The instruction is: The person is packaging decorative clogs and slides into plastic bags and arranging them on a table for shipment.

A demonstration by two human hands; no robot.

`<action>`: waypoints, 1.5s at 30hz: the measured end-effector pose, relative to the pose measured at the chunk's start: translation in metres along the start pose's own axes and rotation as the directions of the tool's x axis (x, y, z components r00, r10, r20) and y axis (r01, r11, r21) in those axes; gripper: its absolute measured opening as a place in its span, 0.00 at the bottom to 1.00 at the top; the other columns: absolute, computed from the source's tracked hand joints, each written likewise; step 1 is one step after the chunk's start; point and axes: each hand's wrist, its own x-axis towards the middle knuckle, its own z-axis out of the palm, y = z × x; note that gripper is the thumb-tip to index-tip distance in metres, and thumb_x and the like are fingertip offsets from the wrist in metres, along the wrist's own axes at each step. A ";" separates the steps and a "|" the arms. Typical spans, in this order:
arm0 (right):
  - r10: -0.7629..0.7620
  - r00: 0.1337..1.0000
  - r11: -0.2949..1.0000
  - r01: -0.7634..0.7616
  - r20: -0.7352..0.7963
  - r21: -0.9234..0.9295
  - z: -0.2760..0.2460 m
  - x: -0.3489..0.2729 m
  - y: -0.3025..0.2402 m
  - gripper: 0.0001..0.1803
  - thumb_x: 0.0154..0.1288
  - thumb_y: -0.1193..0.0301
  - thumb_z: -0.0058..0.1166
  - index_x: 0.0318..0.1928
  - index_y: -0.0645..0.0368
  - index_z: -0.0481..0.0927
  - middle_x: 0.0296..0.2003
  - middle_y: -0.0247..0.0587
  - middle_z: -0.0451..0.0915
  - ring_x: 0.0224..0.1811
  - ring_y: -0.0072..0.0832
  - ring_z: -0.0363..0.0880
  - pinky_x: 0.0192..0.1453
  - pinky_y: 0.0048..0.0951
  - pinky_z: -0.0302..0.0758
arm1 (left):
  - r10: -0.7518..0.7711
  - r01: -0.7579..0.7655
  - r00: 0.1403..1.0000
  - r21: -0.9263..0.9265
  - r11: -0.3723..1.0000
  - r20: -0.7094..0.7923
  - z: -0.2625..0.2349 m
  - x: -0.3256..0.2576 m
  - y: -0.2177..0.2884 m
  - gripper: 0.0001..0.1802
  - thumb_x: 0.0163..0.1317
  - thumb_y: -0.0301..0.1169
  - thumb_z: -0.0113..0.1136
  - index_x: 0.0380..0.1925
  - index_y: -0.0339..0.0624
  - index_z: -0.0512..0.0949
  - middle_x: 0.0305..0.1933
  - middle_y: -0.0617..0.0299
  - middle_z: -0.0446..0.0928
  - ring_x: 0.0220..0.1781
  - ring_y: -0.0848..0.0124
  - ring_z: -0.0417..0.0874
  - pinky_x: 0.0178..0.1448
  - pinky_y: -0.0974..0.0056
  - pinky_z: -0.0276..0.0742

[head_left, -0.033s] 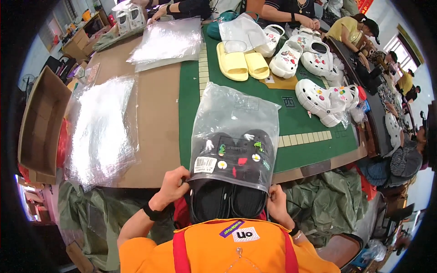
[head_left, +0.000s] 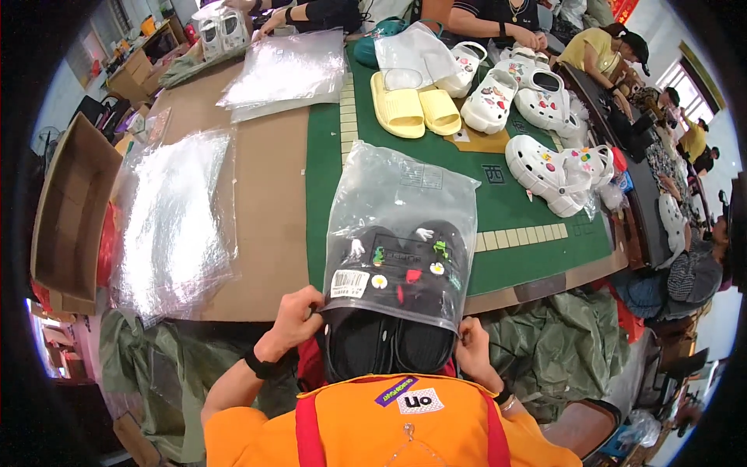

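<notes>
A pair of black clogs (head_left: 389, 342) with small coloured charms sits half inside a clear plastic bag (head_left: 405, 210). The heels stick out of the bag's open end toward me. The bag lies on the green mat (head_left: 327, 179) at the near table edge and has a white barcode sticker. My left hand (head_left: 292, 319) pinches the left side of the bag's mouth. On the right side of the mouth, my right hand (head_left: 473, 346) grips the edge.
A stack of clear bags (head_left: 175, 226) lies to the left, another (head_left: 284, 74) farther away. An open cardboard box (head_left: 70, 210) stands at the far left. Yellow slides (head_left: 412, 109) and white charm-covered clogs (head_left: 545, 167) lie beyond. Other people work at the far side.
</notes>
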 end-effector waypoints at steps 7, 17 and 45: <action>-0.104 0.994 0.993 0.102 0.029 0.059 0.004 -0.013 0.016 0.12 0.43 0.83 0.48 0.30 0.60 0.64 0.23 0.43 0.66 0.22 0.34 0.66 0.29 0.26 0.66 | 0.007 -0.008 1.000 -0.067 0.998 -0.016 0.001 -0.019 -0.003 0.10 0.36 0.16 0.47 0.23 0.37 0.67 0.19 0.57 0.64 0.19 0.64 0.64 0.24 0.66 0.60; -0.032 0.996 0.980 0.016 0.079 0.196 0.001 -0.025 0.013 0.12 0.42 0.81 0.51 0.29 0.59 0.65 0.22 0.40 0.67 0.22 0.26 0.64 0.28 0.24 0.66 | -0.039 0.016 0.984 -0.129 0.991 -0.172 0.017 -0.063 0.010 0.11 0.44 0.14 0.49 0.27 0.39 0.66 0.24 0.58 0.65 0.23 0.69 0.66 0.28 0.69 0.62; -0.312 0.945 0.794 0.318 -0.101 0.519 -0.138 0.182 -0.241 0.01 0.55 0.74 0.46 0.29 0.54 0.69 0.20 0.30 0.71 0.20 0.22 0.76 0.19 0.19 0.68 | 0.081 -0.200 0.914 -0.268 0.943 -0.397 -0.136 0.176 0.176 0.02 0.51 0.23 0.46 0.25 0.41 0.67 0.20 0.65 0.69 0.16 0.79 0.68 0.18 0.75 0.60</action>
